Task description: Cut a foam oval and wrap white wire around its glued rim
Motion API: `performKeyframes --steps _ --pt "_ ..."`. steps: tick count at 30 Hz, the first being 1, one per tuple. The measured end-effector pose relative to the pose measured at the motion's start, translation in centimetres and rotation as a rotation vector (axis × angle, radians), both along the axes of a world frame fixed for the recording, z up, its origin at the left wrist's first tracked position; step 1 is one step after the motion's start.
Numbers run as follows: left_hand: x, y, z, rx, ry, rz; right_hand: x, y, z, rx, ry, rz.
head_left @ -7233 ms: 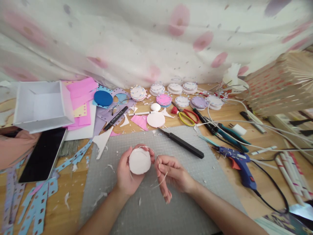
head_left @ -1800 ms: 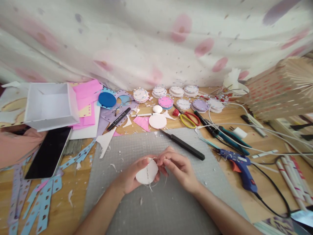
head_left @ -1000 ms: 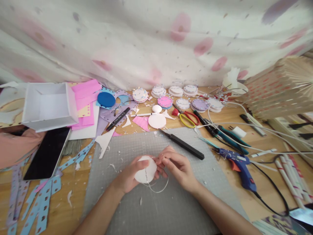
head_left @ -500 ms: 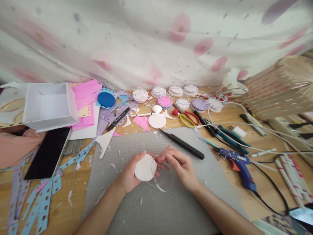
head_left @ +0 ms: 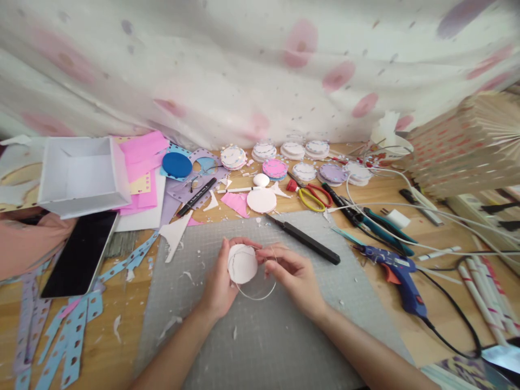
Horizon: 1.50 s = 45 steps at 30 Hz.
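My left hand (head_left: 219,284) grips a small white round disc (head_left: 242,264) by its edge, thumb on the left side and fingers behind it. A curved line, perhaps thin wire, shows across the disc's face. My right hand (head_left: 290,273) is just right of the disc, thumb and fingers pinched on a thin pale wire or cord (head_left: 260,298). This strand hangs in a loop below and between both hands. Both hands are above the grey cutting mat (head_left: 244,346). Beyond them lies a black craft knife (head_left: 304,241), its tip pointing left.
Several decorated round discs (head_left: 304,172) line the back. Scissors (head_left: 312,197), pliers (head_left: 388,233) and a blue glue gun (head_left: 400,276) with trailing cables lie right. At left are a white box (head_left: 83,173), a phone (head_left: 79,254), a black marker (head_left: 197,197) and cut paper strips (head_left: 73,346).
The disc has moved slightly up and tilted in my left hand. My right hand has shifted a little, and the thin strand now bows out in a wide loop beneath the hands.
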State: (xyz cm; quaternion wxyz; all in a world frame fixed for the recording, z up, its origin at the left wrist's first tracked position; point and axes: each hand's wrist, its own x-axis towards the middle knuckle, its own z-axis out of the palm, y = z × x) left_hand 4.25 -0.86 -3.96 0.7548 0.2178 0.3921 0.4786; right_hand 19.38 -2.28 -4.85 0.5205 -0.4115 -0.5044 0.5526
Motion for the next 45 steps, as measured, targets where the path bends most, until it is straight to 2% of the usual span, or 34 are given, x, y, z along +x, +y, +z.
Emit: performKeyframes --steps 5,12,19,25,28,35,45 --pt "0.13 -0.08 -0.1 0.033 0.031 0.058 -0.02 0.07 -0.13 0.031 0.017 -0.007" --pt "-0.19 -0.35 0.12 0.1 0.038 0.029 0.06 0.1 -0.05 0.077 -0.017 0.016" --pt "-0.21 -0.25 -0.17 0.136 0.055 0.07 0.31 -0.09 0.6 0.16 -0.07 0.077" --pt "-0.17 -0.06 -0.35 0.132 0.031 0.078 0.14 0.0 0.3 0.159 -0.011 0.065" --pt "-0.21 -0.08 -0.28 0.113 0.027 0.061 0.17 -0.02 0.14 0.12 0.01 0.025" --pt "-0.24 -0.18 0.06 0.063 0.033 0.028 0.2 0.04 -0.11 -0.095 0.034 -0.026" --pt "-0.12 -0.24 -0.03 0.083 0.083 0.023 0.04 0.07 -0.13 -0.107 -0.006 0.017"
